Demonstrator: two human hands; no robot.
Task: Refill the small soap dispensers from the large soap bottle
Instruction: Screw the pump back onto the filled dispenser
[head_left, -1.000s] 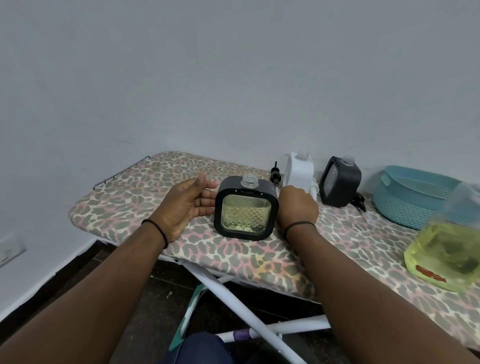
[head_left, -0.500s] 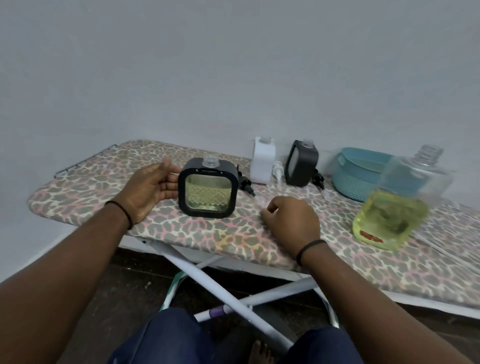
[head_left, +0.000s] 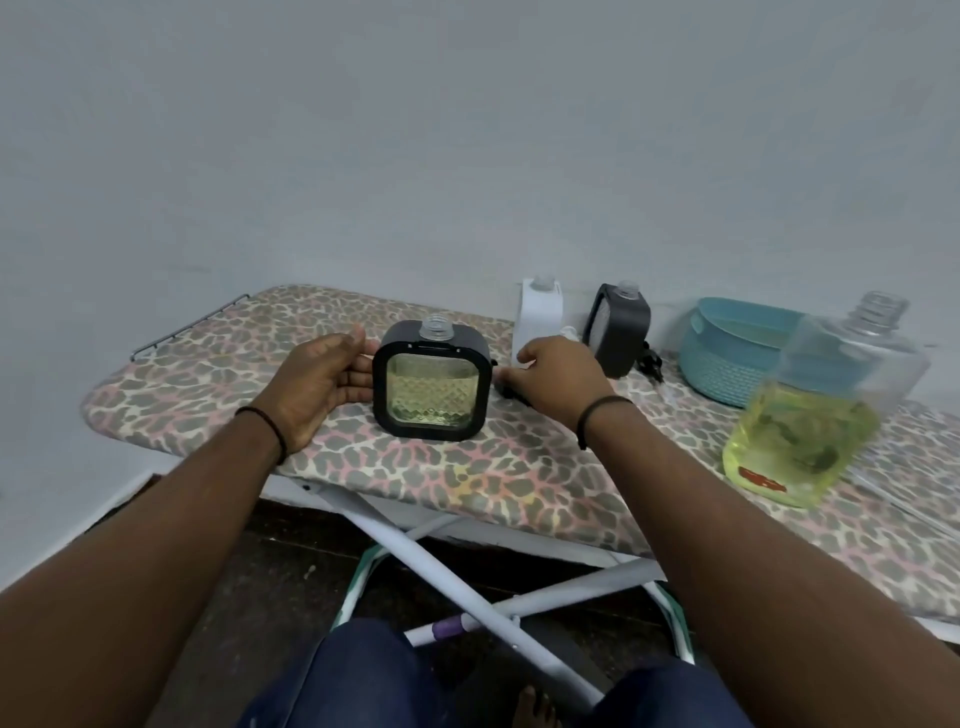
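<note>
Two hands on it: left hand (head_left: 317, 382) flat against the near dispenser (head_left: 432, 387), steadying it upright on the ironing board (head_left: 218, 374), right hand (head_left: 558, 376) curls over something dark beside it, grip unclear, big bottle (head_left: 810, 421) uncapped at right.

Both forearms are seen bare, without sleeves. A thin black band (head_left: 264, 426) is worn on the left wrist, and a like black band (head_left: 597, 411) on the right wrist. The legs are covered by dark blue trousers (head_left: 374, 680); one foot (head_left: 535, 709) is bare.
</note>
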